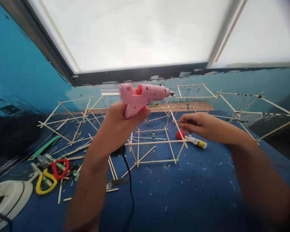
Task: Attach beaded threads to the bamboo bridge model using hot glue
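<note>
My left hand (117, 124) is wrapped round the handle of a pink hot glue gun (147, 94), raised above the table. A clear glue stick (110, 92) juts from its back end, and the nozzle points right. Below it stands a frame of thin wooden sticks (157, 142) with threads and small beads strung inside. My right hand (201, 126) is beside the frame's right edge, fingers pinched together; what they hold, if anything, is too small to make out. Just under those fingers lie a red object (180, 133) and a small glue bottle (197, 141) with a yellow label.
More stick frames stand at the left (70, 121) and right (263, 113). Red-and-yellow-handled scissors (46, 183), a green tool (44, 147) and loose sticks lie at left. A black cord (130, 190) crosses the blue table (195, 199). A white round device (11, 199) sits at lower left.
</note>
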`<state>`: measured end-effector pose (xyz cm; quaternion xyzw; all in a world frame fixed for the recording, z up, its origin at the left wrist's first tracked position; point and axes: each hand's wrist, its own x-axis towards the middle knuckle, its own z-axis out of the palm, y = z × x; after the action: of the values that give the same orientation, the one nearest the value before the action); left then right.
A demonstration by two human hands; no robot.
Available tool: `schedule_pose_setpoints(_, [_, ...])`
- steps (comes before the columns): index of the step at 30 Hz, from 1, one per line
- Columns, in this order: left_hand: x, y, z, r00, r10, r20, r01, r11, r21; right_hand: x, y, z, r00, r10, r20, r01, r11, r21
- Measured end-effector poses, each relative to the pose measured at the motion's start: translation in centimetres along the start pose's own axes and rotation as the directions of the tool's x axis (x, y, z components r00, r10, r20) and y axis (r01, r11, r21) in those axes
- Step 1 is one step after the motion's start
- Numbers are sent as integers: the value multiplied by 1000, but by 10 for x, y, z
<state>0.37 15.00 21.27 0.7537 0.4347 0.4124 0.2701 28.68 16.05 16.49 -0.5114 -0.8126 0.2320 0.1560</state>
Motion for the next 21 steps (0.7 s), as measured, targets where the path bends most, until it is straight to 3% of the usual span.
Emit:
schedule_pose_setpoints(6, [3, -9, 10, 970, -18, 241, 23, 1000, -21, 0, -1, -2, 1000, 5, -18, -5, 1000, -14])
schedule_pose_setpoints(15, [18, -20, 14, 933, -57, 356, 76, 996, -40, -4, -1, -8, 1000, 21, -7, -21, 999, 42])
schedule_pose_setpoints(21, [21, -28, 2, 938, -75, 338, 55, 996, 68, -3, 4, -6, 999, 33, 17, -35, 995, 91])
